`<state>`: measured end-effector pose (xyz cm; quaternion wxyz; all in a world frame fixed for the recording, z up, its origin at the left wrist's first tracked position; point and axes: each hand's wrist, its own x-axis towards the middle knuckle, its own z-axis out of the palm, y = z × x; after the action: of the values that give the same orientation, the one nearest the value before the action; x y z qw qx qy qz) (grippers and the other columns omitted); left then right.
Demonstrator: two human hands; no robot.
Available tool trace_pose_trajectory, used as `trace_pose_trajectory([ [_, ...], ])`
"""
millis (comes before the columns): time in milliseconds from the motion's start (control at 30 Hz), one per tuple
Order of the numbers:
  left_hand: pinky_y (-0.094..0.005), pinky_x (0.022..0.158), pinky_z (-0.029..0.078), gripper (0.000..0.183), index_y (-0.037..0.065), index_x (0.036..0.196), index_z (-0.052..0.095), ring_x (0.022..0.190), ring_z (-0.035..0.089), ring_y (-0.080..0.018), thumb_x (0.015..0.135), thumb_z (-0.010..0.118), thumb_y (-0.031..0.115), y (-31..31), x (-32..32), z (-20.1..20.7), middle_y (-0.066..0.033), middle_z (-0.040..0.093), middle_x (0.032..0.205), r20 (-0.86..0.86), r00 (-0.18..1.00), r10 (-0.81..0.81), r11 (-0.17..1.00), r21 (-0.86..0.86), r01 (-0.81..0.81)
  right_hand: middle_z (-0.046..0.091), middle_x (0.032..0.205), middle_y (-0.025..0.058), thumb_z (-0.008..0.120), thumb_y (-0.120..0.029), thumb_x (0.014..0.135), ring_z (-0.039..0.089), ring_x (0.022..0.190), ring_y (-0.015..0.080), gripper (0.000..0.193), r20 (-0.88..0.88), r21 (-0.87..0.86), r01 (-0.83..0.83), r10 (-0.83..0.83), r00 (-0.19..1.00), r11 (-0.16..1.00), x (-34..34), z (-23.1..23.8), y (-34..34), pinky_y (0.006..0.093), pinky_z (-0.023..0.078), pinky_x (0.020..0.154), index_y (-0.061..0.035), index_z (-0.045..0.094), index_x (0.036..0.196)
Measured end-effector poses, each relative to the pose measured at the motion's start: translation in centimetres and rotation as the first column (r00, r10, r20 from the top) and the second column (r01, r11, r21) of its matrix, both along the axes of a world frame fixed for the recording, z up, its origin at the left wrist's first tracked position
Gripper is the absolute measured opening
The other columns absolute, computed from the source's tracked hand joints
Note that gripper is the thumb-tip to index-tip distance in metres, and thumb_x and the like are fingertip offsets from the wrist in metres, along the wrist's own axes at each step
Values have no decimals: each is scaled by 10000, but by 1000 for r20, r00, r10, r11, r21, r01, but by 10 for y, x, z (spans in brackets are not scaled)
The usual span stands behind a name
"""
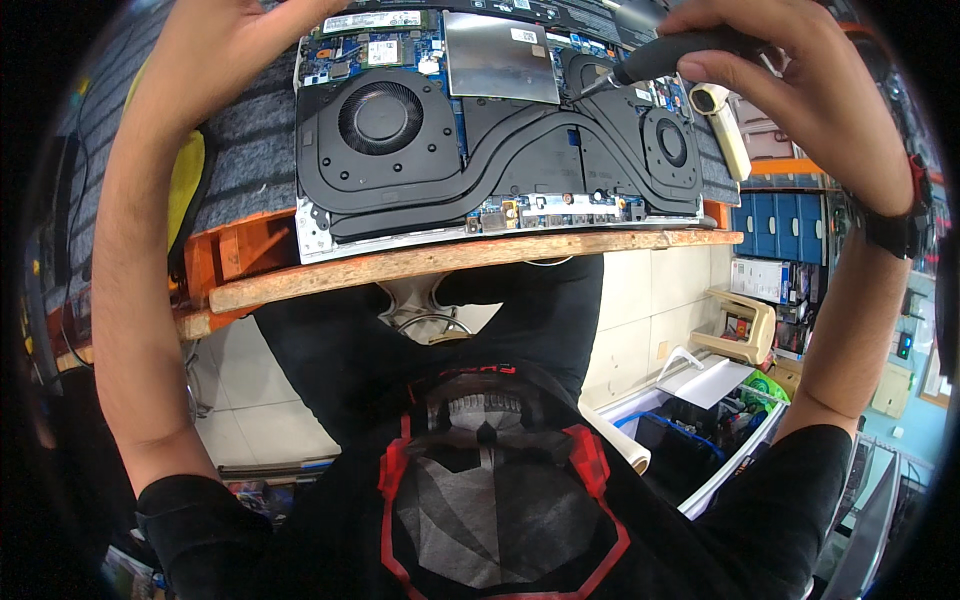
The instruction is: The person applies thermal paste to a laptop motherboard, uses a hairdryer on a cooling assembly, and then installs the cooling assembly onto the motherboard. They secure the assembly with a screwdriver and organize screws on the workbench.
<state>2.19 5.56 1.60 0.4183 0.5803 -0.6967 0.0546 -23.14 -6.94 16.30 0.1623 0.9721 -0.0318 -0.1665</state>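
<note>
An opened laptop [520, 150] lies on the bench with its inner parts bare: two black fans joined by curved heat pipes, blue circuit board, and a silver metal cover plate [500, 55] between the fans. My right hand [790, 70] is closed round the dark handle of a screwdriver [665, 58]. Its metal tip points down left, at the heat pipes beside the right fan [670, 143]. At the laptop's far left corner, my left hand [235, 45] reaches over the board with one digit stretched along the upper edge. The picture's edge cuts off its other fingers.
The bench's wooden front edge [470, 262] runs close below the laptop. A grey striped mat [245, 150] and something yellow [187, 185] lie left. A cream-coloured tool [728, 135] lies at the laptop's right. Lower right stand a beige stool [740, 330] and a cluttered bin [690, 440].
</note>
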Motion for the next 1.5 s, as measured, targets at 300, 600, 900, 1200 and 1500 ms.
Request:
trace_pose_trajectory([
  [300, -270, 635, 495, 150, 45, 982, 758, 734, 658, -140, 883, 759, 156, 2, 2, -1, -63, 742, 870, -6, 1000, 8, 1000, 20, -8, 630, 680, 124, 687, -246, 976, 618, 591, 268, 239, -51, -42, 30, -32, 998, 999, 7, 5, 2, 377, 483, 572, -9, 663, 965],
  [600, -262, 636, 497, 131, 73, 985, 760, 740, 649, -126, 898, 748, 171, 5, -1, 2, -48, 743, 881, 85, 996, 34, 999, -16, -33, 625, 658, 124, 682, -263, 989, 611, 572, 267, 255, -218, -47, 89, -98, 971, 995, 27, 25, 1, 376, 479, 559, -10, 661, 961],
  [900, -258, 644, 496, 133, 79, 989, 759, 747, 646, -119, 902, 750, 180, 4, 0, -3, -44, 745, 887, 88, 995, 42, 999, -37, -39, 576, 587, 122, 680, -308, 989, 571, 503, 263, 359, -39, -126, 43, -48, 998, 991, 18, 3, 7, 387, 455, 510, -4, 660, 800],
  [1200, -272, 659, 506, 136, 59, 990, 757, 758, 651, -135, 897, 750, 158, 2, 3, -3, -58, 743, 889, 53, 999, 4, 1000, -27, -3, 575, 583, 122, 679, -319, 988, 566, 497, 262, 370, -40, -111, 60, -64, 997, 992, 20, 7, 4, 385, 454, 506, -4, 663, 796],
  [1500, -297, 698, 524, 148, 35, 992, 751, 783, 669, -157, 890, 752, 143, 9, -8, 5, -74, 739, 883, 72, 997, 9, 999, -37, -6, 574, 579, 122, 678, -330, 988, 562, 491, 262, 381, -30, -100, 57, -60, 998, 993, 20, 9, 4, 384, 452, 502, -3, 666, 793],
])
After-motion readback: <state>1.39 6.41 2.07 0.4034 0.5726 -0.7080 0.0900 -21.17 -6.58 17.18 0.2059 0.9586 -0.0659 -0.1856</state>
